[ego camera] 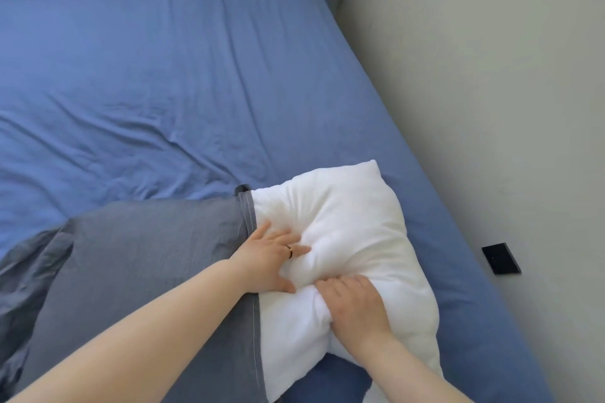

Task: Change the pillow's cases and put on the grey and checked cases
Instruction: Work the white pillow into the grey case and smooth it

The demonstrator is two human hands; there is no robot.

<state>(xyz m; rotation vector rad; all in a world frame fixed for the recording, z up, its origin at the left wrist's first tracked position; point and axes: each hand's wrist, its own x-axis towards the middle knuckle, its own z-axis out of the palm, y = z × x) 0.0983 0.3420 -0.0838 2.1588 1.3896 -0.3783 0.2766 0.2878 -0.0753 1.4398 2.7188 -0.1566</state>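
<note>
The white pillow (347, 239) lies on the blue bed sheet (147, 75), near the bed's right edge beside the wall (491, 75). Its left part is inside the grey case (147, 271); the case's stitched opening edge crosses the pillow. The left hand (268, 258) rests flat at this opening, fingers spread and released, pressing on the pillow; a ring (290, 250) is on one finger. The right hand (353, 304) is clenched, grasping a bunch of the pillow's fabric at its near side. A small black object (501, 258) sits on the wall.
</note>
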